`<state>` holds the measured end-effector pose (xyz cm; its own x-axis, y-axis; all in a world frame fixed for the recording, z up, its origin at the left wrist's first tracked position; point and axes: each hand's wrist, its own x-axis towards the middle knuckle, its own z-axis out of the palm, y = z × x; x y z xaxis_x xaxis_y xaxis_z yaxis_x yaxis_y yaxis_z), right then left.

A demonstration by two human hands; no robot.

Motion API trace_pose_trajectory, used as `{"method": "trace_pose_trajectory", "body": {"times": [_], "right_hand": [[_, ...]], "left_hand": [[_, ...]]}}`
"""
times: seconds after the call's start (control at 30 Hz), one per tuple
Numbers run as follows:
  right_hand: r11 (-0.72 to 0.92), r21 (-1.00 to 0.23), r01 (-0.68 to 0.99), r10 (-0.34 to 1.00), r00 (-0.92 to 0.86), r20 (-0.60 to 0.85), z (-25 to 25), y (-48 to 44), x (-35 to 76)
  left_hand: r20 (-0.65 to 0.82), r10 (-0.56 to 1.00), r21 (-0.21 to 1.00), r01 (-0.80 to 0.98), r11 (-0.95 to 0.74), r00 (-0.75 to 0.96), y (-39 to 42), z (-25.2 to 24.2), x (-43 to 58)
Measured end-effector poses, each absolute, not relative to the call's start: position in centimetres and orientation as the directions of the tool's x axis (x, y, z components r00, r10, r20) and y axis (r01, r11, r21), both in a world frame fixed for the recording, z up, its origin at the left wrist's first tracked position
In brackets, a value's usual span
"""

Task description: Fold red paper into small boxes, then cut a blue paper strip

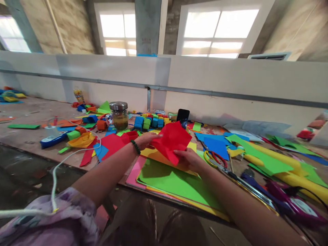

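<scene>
A creased sheet of red paper [172, 140] is held up between my two hands, above the paper stack. My left hand [148, 140], with a dark bead bracelet at the wrist, grips its left edge. At its lower right edge, my right hand [188, 158] pinches the paper between thumb and fingers. Beneath lie a yellow-orange sheet [156, 156] and a green sheet [166, 177] on top of other coloured sheets. A folded red paper piece [129, 136] sits just beyond my left wrist.
Small coloured paper cubes [147, 123], a lidded glass jar [120, 116] and a phone [182, 118] stand toward the wall. Scissors [216, 160] and a purple glue gun [294, 203] lie at right. A blue glue gun [55, 138] and white cord [55, 177] are at left.
</scene>
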<state>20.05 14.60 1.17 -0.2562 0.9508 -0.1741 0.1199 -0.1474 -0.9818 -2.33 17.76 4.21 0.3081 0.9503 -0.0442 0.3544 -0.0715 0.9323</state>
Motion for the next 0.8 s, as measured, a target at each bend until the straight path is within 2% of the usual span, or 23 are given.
{"method": "trace_pose_trajectory", "body": {"times": [0.07, 0.17, 0.2, 0.27, 0.3, 0.33, 0.37, 0.4, 0.47, 0.53, 0.6, 0.67, 0.8], "right_hand": [[-0.133, -0.977, 0.168, 0.939, -0.293, -0.179, 1.3, 14.5, 20.4], [-0.104, -0.861, 0.499, 0.897, -0.327, -0.298, 2.9, 15.7, 22.6], [-0.036, -0.834, 0.550, 0.941, -0.262, -0.213, 3.5, 16.2, 23.6], [0.188, -0.782, 0.594, 0.982, -0.143, 0.127, 4.8, 16.8, 25.0], [0.295, -0.709, 0.640, 0.950, -0.118, 0.289, 5.3, 16.7, 25.3], [0.392, -0.621, 0.679, 0.904, -0.160, 0.396, 5.8, 16.3, 25.3], [0.470, -0.560, 0.683, 0.871, -0.257, 0.418, 6.2, 15.6, 25.1], [0.527, -0.538, 0.657, 0.850, -0.411, 0.331, 6.5, 14.9, 24.8], [0.564, -0.549, 0.617, 0.746, -0.666, 0.018, 6.9, 13.4, 23.7], [0.565, -0.524, 0.637, 0.666, -0.727, -0.167, 6.7, 12.5, 22.8], [0.563, -0.500, 0.658, 0.662, -0.721, -0.204, 6.1, 12.4, 22.2], [0.568, -0.506, 0.650, 0.679, -0.717, -0.159, 5.3, 12.8, 21.9], [0.555, -0.501, 0.664, 0.723, -0.683, -0.105, 3.9, 13.9, 21.6]], "left_hand": [[-0.102, 0.923, 0.939, 0.342, -0.033, 0.372, 18.1, 3.4, -2.0], [-0.130, 0.891, 0.949, 0.314, -0.015, 0.435, 18.0, 2.4, -1.8], [-0.137, 0.877, 0.952, 0.305, -0.011, 0.460, 17.9, 2.3, -1.7], [-0.156, 0.836, 0.953, 0.302, -0.013, 0.526, 17.9, 2.2, -1.6], [-0.157, 0.813, 0.948, 0.317, -0.035, 0.560, 17.9, 2.3, -1.5], [-0.152, 0.793, 0.936, 0.344, -0.076, 0.590, 17.9, 2.3, -1.4], [-0.139, 0.779, 0.917, 0.377, -0.133, 0.612, 17.9, 2.4, -1.3], [-0.120, 0.771, 0.892, 0.409, -0.194, 0.626, 17.9, 2.4, -1.2], [-0.086, 0.767, 0.845, 0.454, -0.281, 0.635, 17.8, 2.6, -1.2], [-0.084, 0.767, 0.831, 0.470, -0.299, 0.636, 17.7, 2.6, -1.2], [-0.099, 0.769, 0.829, 0.480, -0.288, 0.632, 17.6, 2.7, -1.2], [-0.094, 0.783, 0.822, 0.492, -0.287, 0.615, 17.3, 2.7, -1.0], [0.027, 0.804, 0.730, 0.538, -0.422, 0.593, 16.7, 2.7, -0.2]]}}
